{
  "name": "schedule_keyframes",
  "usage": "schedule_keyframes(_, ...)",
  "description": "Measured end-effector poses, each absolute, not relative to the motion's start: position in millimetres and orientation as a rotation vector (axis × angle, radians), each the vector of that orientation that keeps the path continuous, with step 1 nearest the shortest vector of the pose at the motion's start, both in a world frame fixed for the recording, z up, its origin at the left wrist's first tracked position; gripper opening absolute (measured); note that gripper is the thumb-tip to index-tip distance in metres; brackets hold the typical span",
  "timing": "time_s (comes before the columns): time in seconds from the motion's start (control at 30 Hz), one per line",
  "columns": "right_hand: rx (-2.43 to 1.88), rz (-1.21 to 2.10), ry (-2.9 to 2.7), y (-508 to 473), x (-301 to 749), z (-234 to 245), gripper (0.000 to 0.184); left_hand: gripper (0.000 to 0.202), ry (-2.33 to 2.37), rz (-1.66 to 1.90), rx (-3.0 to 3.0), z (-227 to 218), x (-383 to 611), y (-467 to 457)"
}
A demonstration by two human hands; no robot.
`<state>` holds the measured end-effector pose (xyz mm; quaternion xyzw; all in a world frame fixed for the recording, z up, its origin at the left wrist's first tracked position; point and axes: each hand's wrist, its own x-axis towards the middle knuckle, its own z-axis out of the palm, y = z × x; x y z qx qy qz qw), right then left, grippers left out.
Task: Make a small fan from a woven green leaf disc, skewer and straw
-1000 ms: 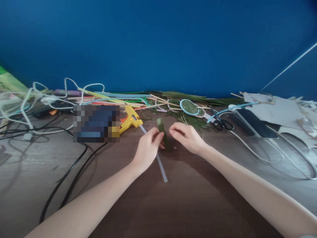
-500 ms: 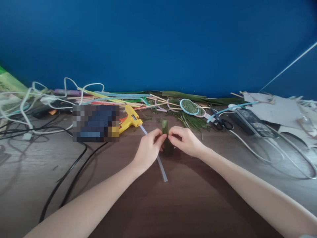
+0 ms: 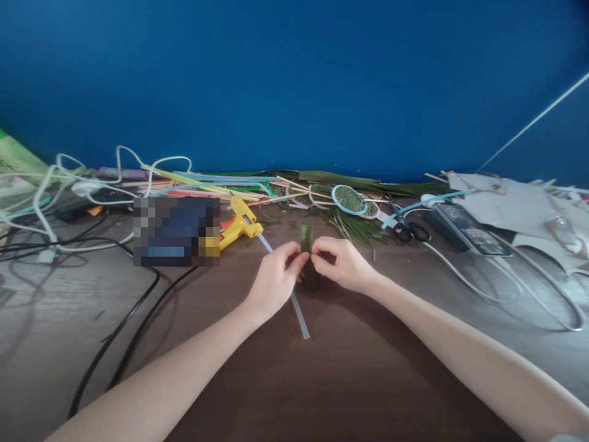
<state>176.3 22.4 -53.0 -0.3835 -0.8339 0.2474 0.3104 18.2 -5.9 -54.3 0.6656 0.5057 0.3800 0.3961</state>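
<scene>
A dark green leaf strip [image 3: 307, 236] stands upright between my hands over the brown table. My left hand [image 3: 275, 276] pinches its left edge with thumb and fingers. From the other side, my right hand [image 3: 340, 263] closes its fingertips on the strip's right edge. Beneath the left hand lies a pale flat stick [image 3: 300, 316], its middle hidden by the hand. A yellow glue gun [image 3: 239, 221] lies on its side to the upper left, close to the stick's far end.
Black scissors [image 3: 411, 231], a phone-like device [image 3: 472, 230] and white cards [image 3: 510, 199] lie to the right. Round leaf-filled hoops [image 3: 350, 199] and cut leaves [image 3: 354, 227] sit behind my hands. Black cables [image 3: 138, 313] and white cables [image 3: 59, 227] run at left; a blue wall [image 3: 294, 86] stands behind.
The whole view has shifted very slightly. Both hands keep their pinch on the leaf strip, with hardly any movement.
</scene>
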Motion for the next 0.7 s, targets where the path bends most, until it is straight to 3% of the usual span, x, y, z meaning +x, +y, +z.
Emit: schedule_keyframes(0.7,-1.248,0.390,-2.140,37,189,-61,0.008,0.022,1.236,0.972,1.651,-53,19,-7)
